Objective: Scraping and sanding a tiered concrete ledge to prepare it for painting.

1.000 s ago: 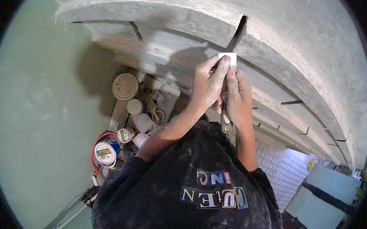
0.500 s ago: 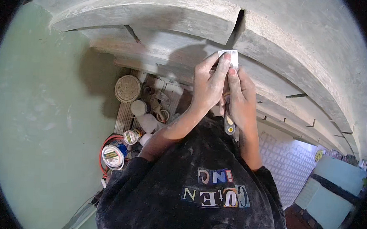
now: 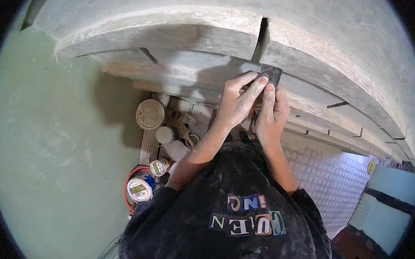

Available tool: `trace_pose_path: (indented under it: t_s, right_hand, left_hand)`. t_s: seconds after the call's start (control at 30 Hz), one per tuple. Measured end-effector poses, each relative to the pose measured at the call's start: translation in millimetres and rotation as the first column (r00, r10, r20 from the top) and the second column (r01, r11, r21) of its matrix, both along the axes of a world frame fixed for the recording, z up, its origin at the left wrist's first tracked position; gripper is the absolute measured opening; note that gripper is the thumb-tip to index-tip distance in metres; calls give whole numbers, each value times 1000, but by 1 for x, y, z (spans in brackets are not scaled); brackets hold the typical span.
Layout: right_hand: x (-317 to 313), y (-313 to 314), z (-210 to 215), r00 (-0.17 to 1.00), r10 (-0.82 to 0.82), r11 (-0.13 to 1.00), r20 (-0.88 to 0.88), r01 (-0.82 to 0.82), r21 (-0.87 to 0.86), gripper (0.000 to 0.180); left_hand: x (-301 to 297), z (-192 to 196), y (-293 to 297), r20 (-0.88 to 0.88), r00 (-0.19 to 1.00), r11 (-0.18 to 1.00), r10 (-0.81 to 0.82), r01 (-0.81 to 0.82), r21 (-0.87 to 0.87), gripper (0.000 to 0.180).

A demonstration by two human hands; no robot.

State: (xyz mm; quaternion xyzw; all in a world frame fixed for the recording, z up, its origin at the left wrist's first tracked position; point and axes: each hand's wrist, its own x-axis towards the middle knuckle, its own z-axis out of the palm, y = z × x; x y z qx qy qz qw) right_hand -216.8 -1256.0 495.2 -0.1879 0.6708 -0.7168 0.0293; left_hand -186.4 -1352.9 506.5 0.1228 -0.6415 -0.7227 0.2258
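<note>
A small dark rectangular piece of sandpaper [image 3: 272,75] is pinched between my two hands, just below the plastered ledge. My left hand [image 3: 239,96] grips its lower left part with thumb and fingers. My right hand [image 3: 272,112] closes on its lower edge, the two thumbs almost touching. Beneath the right palm hangs a dark-handled tool [image 3: 252,131]; its upper part is hidden by the fingers. White dust coats both hands.
Curved, rough-edged plaster ledges [image 3: 175,36] with narrow gaps cross above my hands. A green wall [image 3: 52,135] stands at left. Below are a lidded bucket [image 3: 150,114], smaller tubs [image 3: 159,167], a roll of tape [image 3: 193,140] and a paint bucket [image 3: 139,190] beside a red hose [image 3: 127,191].
The sandpaper showed a white face before and shows its dark face now. Both hands have shifted slightly down, and the dark-handled tool is less visible beneath the right hand.
</note>
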Motion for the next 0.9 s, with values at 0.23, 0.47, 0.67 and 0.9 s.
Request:
trace_pose_path:
  t_s: [0.23,0.47,0.67,0.9]
  right_hand:
    - [-4,-4,-11,997,-47,999,-65,46,-9,21]
    - [-3,-7,-12,988,-89,994,-125,95,44,23]
    - [-6,-10,-15,980,-119,991,-159,128,47,22]
    - [-7,-9,-13,983,-91,993,-161,102,64,22]
  left_hand:
    - [-4,-12,4,-128,990,998,60,-63,-14,24]
    - [-3,-12,4,-93,994,997,62,-67,-46,24]
    - [-5,-8,2,-110,990,990,83,-95,-105,23]
    - [-7,-12,1,-132,987,986,95,-111,-125,23]
